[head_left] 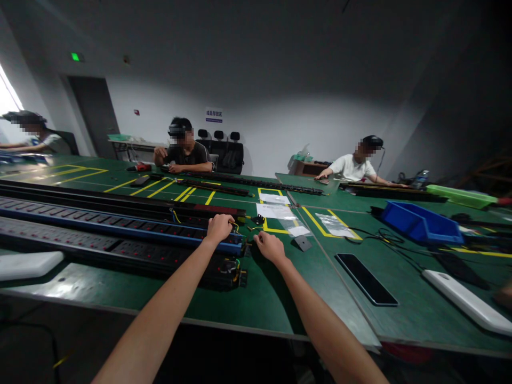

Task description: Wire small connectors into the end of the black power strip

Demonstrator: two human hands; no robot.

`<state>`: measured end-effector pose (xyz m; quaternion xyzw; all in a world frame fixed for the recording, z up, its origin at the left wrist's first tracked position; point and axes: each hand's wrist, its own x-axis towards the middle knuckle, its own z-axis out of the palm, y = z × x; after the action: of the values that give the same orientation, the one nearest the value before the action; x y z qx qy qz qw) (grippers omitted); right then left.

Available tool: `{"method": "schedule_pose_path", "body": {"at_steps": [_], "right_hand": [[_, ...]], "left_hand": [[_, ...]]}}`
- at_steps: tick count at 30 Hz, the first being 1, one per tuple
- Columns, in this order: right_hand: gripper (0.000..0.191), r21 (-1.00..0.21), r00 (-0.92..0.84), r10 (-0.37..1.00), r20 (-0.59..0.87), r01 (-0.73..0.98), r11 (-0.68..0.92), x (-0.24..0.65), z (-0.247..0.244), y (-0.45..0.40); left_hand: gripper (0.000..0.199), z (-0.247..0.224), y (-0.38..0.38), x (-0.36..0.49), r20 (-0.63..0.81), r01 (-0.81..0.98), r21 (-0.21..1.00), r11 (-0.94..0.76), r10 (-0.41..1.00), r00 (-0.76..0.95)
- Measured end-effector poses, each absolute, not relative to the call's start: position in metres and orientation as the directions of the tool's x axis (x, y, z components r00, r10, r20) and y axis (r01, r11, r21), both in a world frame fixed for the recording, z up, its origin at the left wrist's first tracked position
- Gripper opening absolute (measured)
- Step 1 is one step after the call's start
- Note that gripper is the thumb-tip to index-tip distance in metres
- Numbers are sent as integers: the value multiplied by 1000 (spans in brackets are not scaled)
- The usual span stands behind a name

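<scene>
Long strips with rows of black sockets lie side by side on the green table. My left hand rests at the right end of the blue-edged strip, fingers curled by its yellow-green wires; what they pinch is too small to make out. Just right of that end, my right hand has its fingers drawn together near a short wire end, its grip unclear. Nearer the table edge, the black strip ends in exposed wires and an end piece. Behind them lies a dark strip with a small black end plate.
Right of my hands are a small dark plate, plastic bags with papers, a phone, a white block, cables and a blue bin. Another white block lies left. Three people sit across the tables.
</scene>
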<state>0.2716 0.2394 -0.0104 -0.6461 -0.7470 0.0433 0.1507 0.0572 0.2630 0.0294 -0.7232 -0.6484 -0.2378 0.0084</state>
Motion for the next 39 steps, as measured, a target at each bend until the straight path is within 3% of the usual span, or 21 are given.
{"method": "schedule_pose_path", "body": {"at_steps": [10, 15, 19, 24, 27, 31, 39], "right_hand": [[40, -273, -120, 978, 169, 948, 164, 271, -8, 238], [40, -280, -117, 980, 159, 947, 159, 272, -8, 238], [42, -299, -107, 980, 166, 942, 154, 273, -15, 241], [42, -485, 11, 990, 139, 873, 58, 275, -17, 267], [42, -642, -10, 984, 176, 757, 122, 268, -9, 290], [38, -733, -67, 964, 257, 637, 240, 247, -6, 312], [47, -821, -190, 952, 241, 483, 304, 228, -25, 321]], "left_hand": [[27, 31, 260, 58, 348, 948, 296, -118, 938, 8], [29, 31, 259, 58, 366, 955, 297, -4, 924, -110], [19, 31, 256, 58, 365, 955, 297, 15, 922, -128], [16, 30, 254, 59, 363, 952, 305, 0, 925, -117], [17, 29, 255, 59, 363, 951, 310, -12, 926, -107], [18, 28, 256, 59, 365, 946, 322, -31, 926, -94], [22, 24, 258, 60, 361, 934, 354, -55, 929, -82]]}}
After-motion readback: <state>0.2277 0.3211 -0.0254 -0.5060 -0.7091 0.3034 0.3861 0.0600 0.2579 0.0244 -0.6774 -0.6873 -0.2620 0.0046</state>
